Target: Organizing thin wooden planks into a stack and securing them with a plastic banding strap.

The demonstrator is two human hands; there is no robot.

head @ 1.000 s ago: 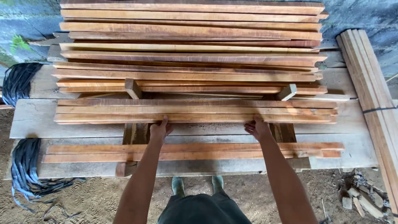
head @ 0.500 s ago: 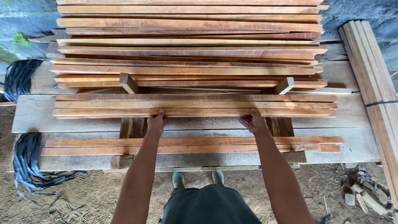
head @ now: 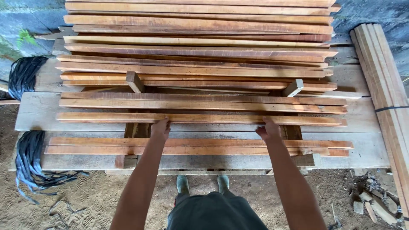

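The fingers of the left hand (head: 160,128) curl over the near edge of a long reddish-brown slat (head: 200,119), gripping it a little left of its middle; the fingers of the right hand (head: 268,130) grip the same near edge in the same manner, right of the middle. Both forearms extend from the near edge of the view straight to the slat. The slat lies lengthwise from left to right on a grey weathered plank (head: 38,113) that serves as the work surface, and a narrow gap separates it from the two slats (head: 204,101) lying side by side just beyond it. Nearer than the hands, a low stack of slats (head: 196,147) rests on another grey plank, running parallel to the gripped slat. Beyond the two slats, a tall pile of slats (head: 200,47) fills the far part of the view, with two short wooden blocks (head: 134,81) standing at its near foot, one to the left and one to the right. At the right, a strapped bundle of pale battens (head: 385,85) runs from far to near. At the left, black straps (head: 26,157) hang off the plank ends onto the sandy ground (head: 85,200). Two green boots (head: 183,184) show below the planks, between the forearms.
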